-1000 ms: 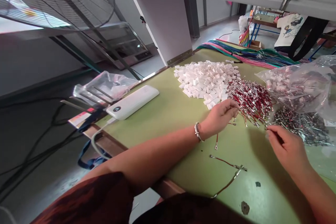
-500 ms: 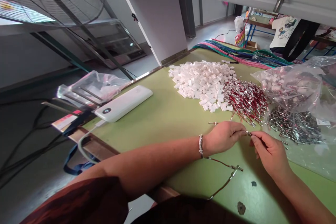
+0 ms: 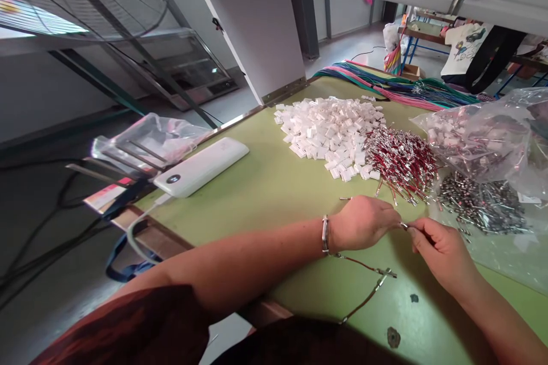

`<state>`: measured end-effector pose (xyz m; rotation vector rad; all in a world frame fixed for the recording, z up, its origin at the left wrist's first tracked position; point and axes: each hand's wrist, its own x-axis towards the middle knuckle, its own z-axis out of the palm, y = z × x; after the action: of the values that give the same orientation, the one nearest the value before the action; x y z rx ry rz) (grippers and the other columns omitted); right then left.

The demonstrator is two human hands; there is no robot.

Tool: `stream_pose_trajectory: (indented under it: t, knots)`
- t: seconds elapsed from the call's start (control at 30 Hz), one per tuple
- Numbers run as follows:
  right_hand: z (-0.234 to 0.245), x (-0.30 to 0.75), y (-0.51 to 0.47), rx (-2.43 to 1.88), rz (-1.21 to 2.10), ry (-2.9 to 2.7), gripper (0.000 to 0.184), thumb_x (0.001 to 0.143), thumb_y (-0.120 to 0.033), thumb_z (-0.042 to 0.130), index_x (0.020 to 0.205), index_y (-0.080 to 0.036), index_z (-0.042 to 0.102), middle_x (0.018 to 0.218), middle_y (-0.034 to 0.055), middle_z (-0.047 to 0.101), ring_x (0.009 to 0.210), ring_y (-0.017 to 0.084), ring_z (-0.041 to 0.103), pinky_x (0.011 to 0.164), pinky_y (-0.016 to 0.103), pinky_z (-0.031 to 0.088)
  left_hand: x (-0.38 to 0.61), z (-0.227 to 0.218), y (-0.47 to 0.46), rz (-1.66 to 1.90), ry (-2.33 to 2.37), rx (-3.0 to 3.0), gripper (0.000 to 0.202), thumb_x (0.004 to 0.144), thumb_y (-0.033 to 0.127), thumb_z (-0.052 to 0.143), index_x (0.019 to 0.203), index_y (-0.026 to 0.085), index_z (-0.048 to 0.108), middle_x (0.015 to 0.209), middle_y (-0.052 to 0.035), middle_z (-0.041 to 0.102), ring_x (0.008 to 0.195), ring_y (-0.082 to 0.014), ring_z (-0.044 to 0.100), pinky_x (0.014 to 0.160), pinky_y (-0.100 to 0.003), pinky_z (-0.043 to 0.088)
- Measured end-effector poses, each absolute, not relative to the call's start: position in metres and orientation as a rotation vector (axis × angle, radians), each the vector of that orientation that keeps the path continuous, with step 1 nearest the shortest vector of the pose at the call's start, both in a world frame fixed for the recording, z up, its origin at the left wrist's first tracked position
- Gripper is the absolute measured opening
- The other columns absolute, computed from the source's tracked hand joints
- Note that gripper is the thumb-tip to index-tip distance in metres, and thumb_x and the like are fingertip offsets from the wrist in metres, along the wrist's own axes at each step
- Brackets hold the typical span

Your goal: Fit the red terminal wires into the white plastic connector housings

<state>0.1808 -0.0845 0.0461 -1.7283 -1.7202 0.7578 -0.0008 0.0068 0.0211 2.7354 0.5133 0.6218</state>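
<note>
Left hand (image 3: pixel 362 222) & right hand (image 3: pixel 440 248) both pinch metal terminal (image 3: pixel 405 226) btwn fingertips.

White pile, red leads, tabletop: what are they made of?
White pile: likely moulded plastic, matt, small blocky uniform pieces. Red leads: thin wire in glossy red insulation with bright metal ends that glint; the left hand and right hand pinch one such metal end. Tabletop: green painted or laminated board, semi-matt, seemingly chipped in spots near the front edge.
</note>
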Motion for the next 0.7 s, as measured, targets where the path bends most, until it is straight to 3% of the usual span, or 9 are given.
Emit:
stream_pose_trajectory:
  t: [0.17, 0.23, 0.33, 0.4, 0.53, 0.6, 0.7]
  knots:
    - [0.045, 0.179, -0.086, -1.726, 0.908, -1.745, 0.031, 0.086, -0.038, 0.047, 0.061, -0.022, 0.054, 0.051, -0.0026, 0.055, 0.049, 0.013, 0.051, 0.049, 0.024, 0.04, 0.0, 0.024, 0.011, 0.546, 0.256, 2.953, 0.024, 0.091, 0.012, 0.042, 0.092, 0.017, 0.065, 0.073, -0.0029, 0.064, 0.062, -0.014, 0.055, 0.051, -0.026, 0.039]
    - [0.043, 0.18, -0.085, -1.733, 0.898, -1.713, 0.034, 0.087, -0.041, 0.047, 0.06, -0.022, 0.054, 0.051, -0.0025, 0.055, 0.049, 0.012, 0.051, 0.049, 0.024, 0.039, -0.003, 0.036, 0.019, 0.533, 0.259, 2.877, 0.022, 0.093, 0.019, 0.045, 0.088, 0.018, 0.066, 0.076, -0.0041, 0.066, 0.069, -0.0151, 0.057, 0.058, -0.027, 0.043]
    - [0.041, 0.182, -0.082, -1.707, 0.835, -1.796, 0.034, 0.089, -0.041, 0.047, 0.065, -0.021, 0.061, 0.054, -0.0025, 0.058, 0.051, 0.012, 0.052, 0.051, 0.024, 0.041, -0.016, 0.059, 0.04, 0.496, 0.178, 2.621, 0.011, 0.089, 0.025, 0.057, 0.088, 0.024, 0.068, 0.09, -0.003, 0.07, 0.087, -0.0155, 0.06, 0.083, -0.029, 0.046]
    - [0.041, 0.184, -0.081, -1.636, 0.87, -1.956, 0.03, 0.09, -0.038, 0.047, 0.074, -0.023, 0.067, 0.061, -0.0023, 0.063, 0.057, 0.013, 0.057, 0.055, 0.024, 0.044, -0.029, 0.069, 0.053, 0.458, 0.303, 2.506, 0.011, 0.087, 0.023, 0.059, 0.087, 0.025, 0.07, 0.091, -0.0031, 0.071, 0.088, -0.0161, 0.061, 0.086, -0.03, 0.046]
    - [0.041, 0.191, -0.083, -1.5, 0.923, -2.219, 0.029, 0.093, -0.037, 0.045, 0.086, -0.025, 0.071, 0.08, 0.0012, 0.069, 0.073, 0.015, 0.063, 0.067, 0.027, 0.049, -0.046, 0.066, 0.061, 0.001, 0.353, 2.539, 0.021, 0.076, 0.008, 0.063, 0.088, 0.023, 0.071, 0.085, -0.002, 0.069, 0.079, -0.0159, 0.061, 0.075, -0.028, 0.047]
    - [0.04, 0.201, -0.083, -1.55, 0.783, -2.173, 0.029, 0.093, -0.038, 0.045, 0.089, -0.025, 0.071, 0.085, 0.0033, 0.07, 0.077, 0.017, 0.065, 0.071, 0.029, 0.05, -0.047, 0.061, 0.058, -0.12, 0.371, 2.62, 0.026, 0.069, 0.005, 0.067, 0.089, 0.022, 0.07, 0.083, -0.0021, 0.067, 0.078, -0.0167, 0.059, 0.07, -0.027, 0.046]
    - [0.041, 0.227, -0.079, -1.696, 0.477, -1.989, 0.03, 0.09, -0.043, 0.047, 0.087, -0.025, 0.07, 0.087, 0.005, 0.072, 0.076, 0.02, 0.065, 0.07, 0.031, 0.05, -0.045, 0.059, 0.055, -0.096, 0.455, 2.665, 0.022, 0.07, 0.006, 0.065, 0.086, 0.021, 0.068, 0.079, -0.0011, 0.066, 0.072, -0.0148, 0.057, 0.065, -0.025, 0.043]
